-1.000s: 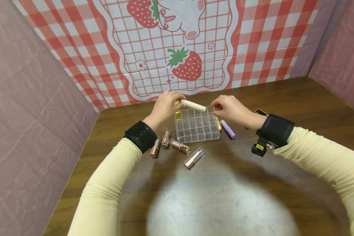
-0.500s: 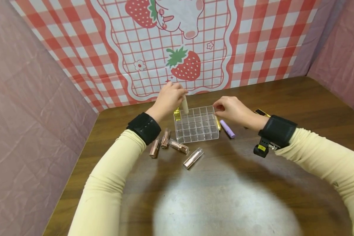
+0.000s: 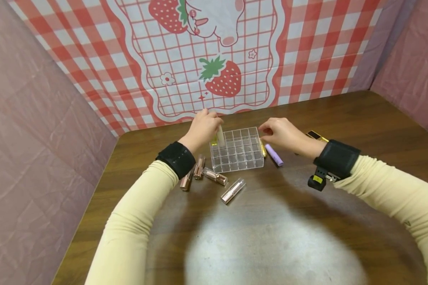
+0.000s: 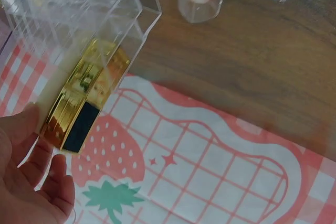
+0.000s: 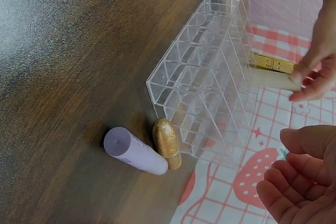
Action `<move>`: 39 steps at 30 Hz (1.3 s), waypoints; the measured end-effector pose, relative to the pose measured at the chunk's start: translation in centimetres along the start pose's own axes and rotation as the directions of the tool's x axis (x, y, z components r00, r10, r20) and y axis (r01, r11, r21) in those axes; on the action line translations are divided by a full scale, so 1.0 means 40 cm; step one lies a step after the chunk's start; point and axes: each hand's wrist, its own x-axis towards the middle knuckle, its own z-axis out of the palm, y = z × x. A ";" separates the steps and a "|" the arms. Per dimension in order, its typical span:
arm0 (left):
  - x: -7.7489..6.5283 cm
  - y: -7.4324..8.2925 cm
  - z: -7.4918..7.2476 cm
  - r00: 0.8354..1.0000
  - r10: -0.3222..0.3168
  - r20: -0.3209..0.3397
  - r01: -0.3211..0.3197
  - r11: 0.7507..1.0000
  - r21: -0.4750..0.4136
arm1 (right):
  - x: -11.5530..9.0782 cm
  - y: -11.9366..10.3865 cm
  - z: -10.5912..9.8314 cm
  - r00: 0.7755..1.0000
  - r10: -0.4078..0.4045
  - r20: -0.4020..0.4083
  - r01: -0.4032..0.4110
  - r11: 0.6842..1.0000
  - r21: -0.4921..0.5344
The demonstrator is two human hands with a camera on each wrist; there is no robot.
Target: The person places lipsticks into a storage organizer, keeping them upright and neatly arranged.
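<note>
Table (image 3: 346,114): brown, wood-grained.
Cloth (image 3: 306,43): red-and-white check with strawberries, upright behind the table.
Organizer (image 3: 237,164): clear, gridded, on the table between both hands.
Left hand (image 3: 203,128): thumb and fingers pinching the cream tube (image 3: 220,136).
Right hand (image 3: 279,132): fingers loosely curled, thumb apart, near the organizer's right side.
Cream tube: near upright, lower end at the organizer's back left, beside the gold case (image 4: 85,98); exact compartment unclear.
Lipsticks (image 3: 233,191): four, rose-gold, lying before the organizer, toward the left.
Purple tube (image 3: 274,155): lying right of the organizer.
Gold case: back left corner compartment.
</note>
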 end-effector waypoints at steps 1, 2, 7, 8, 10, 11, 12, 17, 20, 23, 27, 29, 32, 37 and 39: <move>-0.001 0.001 0.003 1.000 -0.004 0.010 0.004 1.000 0.007 | 0.000 0.000 -0.001 1.000 -0.001 0.000 0.001 1.000 -0.003; -0.001 0.001 0.005 1.000 -0.012 0.019 0.012 1.000 0.006 | 0.000 0.000 -0.002 1.000 -0.001 0.001 0.001 1.000 -0.004; 0.000 0.004 0.004 0.999 -0.042 0.033 0.042 0.999 -0.003 | 0.002 0.002 -0.007 1.000 0.010 0.007 -0.010 1.000 -0.016; 0.001 0.004 0.004 0.998 -0.043 0.035 0.043 0.999 -0.004 | 0.002 0.002 -0.008 1.000 0.013 0.009 -0.013 1.000 -0.018; 0.002 0.004 0.003 0.998 -0.043 0.042 0.043 0.999 -0.004 | 0.002 0.003 -0.008 1.000 0.017 0.017 -0.017 1.000 -0.021; 0.002 0.004 0.003 0.998 -0.043 0.048 0.043 0.999 -0.005 | 0.003 0.004 -0.008 1.000 0.017 0.019 -0.017 1.000 -0.021; 0.002 0.003 0.003 0.998 -0.042 0.052 0.043 0.999 -0.007 | 0.003 0.004 -0.008 1.000 0.016 0.020 -0.016 1.000 -0.022; -0.001 -0.003 -0.004 0.997 -0.050 0.067 0.051 0.998 -0.024 | 0.002 0.007 -0.004 1.000 0.026 0.007 -0.026 0.999 -0.020; -0.008 -0.010 -0.015 0.994 -0.086 0.064 0.090 0.994 -0.059 | -0.002 0.013 -0.006 0.999 0.034 0.001 -0.034 0.999 -0.026; -0.019 -0.021 -0.023 0.989 -0.140 0.057 0.145 0.985 -0.098 | -0.007 0.025 -0.010 0.999 0.036 0.003 -0.036 0.999 -0.038; -0.040 -0.045 -0.013 0.977 -0.210 0.035 0.213 0.969 -0.123 | -0.012 0.048 -0.008 0.999 0.049 0.025 -0.047 0.997 -0.056; -0.052 -0.061 -0.002 0.970 -0.242 0.026 0.243 0.962 -0.125 | -0.010 0.063 -0.002 0.997 0.061 0.047 -0.058 0.996 -0.066; -0.069 -0.085 0.016 0.958 -0.284 0.040 0.287 0.948 -0.138 | -0.003 0.088 0.010 0.992 0.095 0.086 -0.089 0.993 -0.081; -0.095 -0.114 0.040 0.943 -0.323 0.086 0.333 0.930 -0.157 | 0.015 0.125 0.035 0.981 0.119 0.151 -0.102 0.988 -0.112; -0.103 -0.122 0.048 0.939 -0.330 0.102 0.343 0.926 -0.159 | 0.023 0.131 0.045 0.978 0.108 0.176 -0.086 0.988 -0.127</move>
